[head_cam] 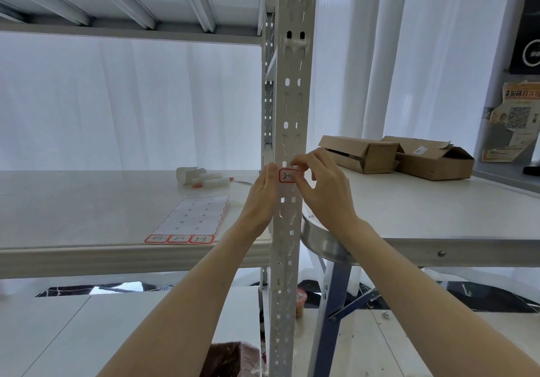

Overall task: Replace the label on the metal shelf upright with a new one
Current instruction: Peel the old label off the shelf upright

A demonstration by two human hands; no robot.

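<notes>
A white perforated metal upright (289, 108) runs down the middle of the view. A small white label (287, 175) with a red border and handwritten marks sits on its front face at shelf height. My right hand (324, 189) pinches the label's right edge with thumb and fingertips. My left hand (261, 198) rests flat against the upright's left side, its thumb touching the label's left edge. A label sheet (193, 219) lies on the shelf to the left, mostly peeled, with three red-bordered labels along its near edge.
The shelf board (87, 201) carries markers and a paper roll (201, 176) at the back. To the right stands a table (438, 219) with two open cardboard boxes (409, 157). An upper shelf (131, 5) is overhead.
</notes>
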